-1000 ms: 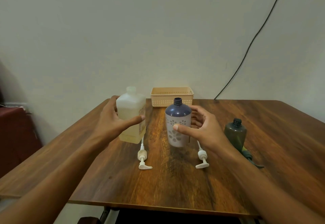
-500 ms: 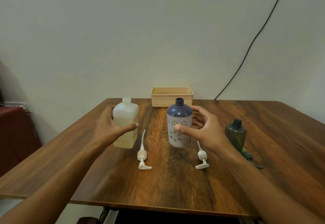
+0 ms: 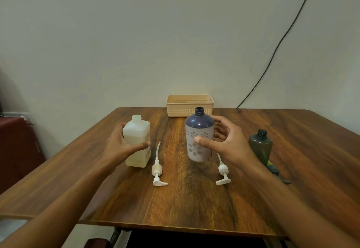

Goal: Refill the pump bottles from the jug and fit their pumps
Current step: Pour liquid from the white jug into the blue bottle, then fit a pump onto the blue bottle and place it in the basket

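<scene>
A translucent white jug (image 3: pixel 138 144) with pale liquid and a cap stands on the table at left. My left hand (image 3: pixel 119 146) grips its side, the thumb across its front. A blue-topped white bottle with a flower pattern (image 3: pixel 199 131) stands open-necked at the centre. My right hand (image 3: pixel 228 144) holds it, thumb on the front and fingers curled behind. Two white pumps lie flat in front: one (image 3: pixel 157 172) beside the jug, one (image 3: pixel 223 174) under my right wrist. At right stands a dark green bottle (image 3: pixel 260 146), also without a pump.
A beige perforated basket (image 3: pixel 190 104) sits at the table's back edge against the wall. A dark pump (image 3: pixel 277 172) lies beside the green bottle, partly hidden by my right forearm. A black cable (image 3: pixel 276 45) runs down the wall. The wooden table (image 3: pixel 194 205) reaches towards me.
My left hand has brought the jug down and to the left, and it now stands on the table. The right hand and the flowered bottle have barely moved.
</scene>
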`<state>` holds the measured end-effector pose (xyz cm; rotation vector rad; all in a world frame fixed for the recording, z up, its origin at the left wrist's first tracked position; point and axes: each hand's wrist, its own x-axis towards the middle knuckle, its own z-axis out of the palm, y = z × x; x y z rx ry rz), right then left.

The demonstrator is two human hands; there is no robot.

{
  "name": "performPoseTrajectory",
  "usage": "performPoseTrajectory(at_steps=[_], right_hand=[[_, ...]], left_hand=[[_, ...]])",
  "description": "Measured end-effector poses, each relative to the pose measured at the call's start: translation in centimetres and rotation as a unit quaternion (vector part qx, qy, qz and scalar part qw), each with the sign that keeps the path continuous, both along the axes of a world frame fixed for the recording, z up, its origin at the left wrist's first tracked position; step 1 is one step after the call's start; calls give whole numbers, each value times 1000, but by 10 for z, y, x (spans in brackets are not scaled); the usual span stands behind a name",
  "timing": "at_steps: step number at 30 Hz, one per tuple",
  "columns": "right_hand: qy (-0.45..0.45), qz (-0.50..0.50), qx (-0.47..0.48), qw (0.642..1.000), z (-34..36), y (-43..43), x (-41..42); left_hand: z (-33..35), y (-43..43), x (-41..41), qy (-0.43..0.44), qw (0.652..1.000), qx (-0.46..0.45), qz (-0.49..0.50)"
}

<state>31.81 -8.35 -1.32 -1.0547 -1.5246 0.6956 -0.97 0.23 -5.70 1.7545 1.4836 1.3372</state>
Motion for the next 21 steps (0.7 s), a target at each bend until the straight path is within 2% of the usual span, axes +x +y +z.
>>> performPoseTrajectory(at_steps=[9, 11, 14, 17, 21], right_hand=[[5, 2, -4, 1000, 1, -2, -1], [-1, -2, -1, 1000, 1, -1, -2], [-4, -4, 2, 1000, 1, 1, -1], [-8, -1, 4, 1000, 3, 1, -2], [-20, -2, 13, 1000, 8, 0, -5]], left_hand=[[11, -9, -5, 31, 999, -9, -15], [27, -15, -2, 40, 999, 25, -6], [58, -31, 11, 70, 990, 124, -1], [82, -48, 33, 116, 973, 195, -44], [92, -60, 66, 114, 970, 143, -160]])
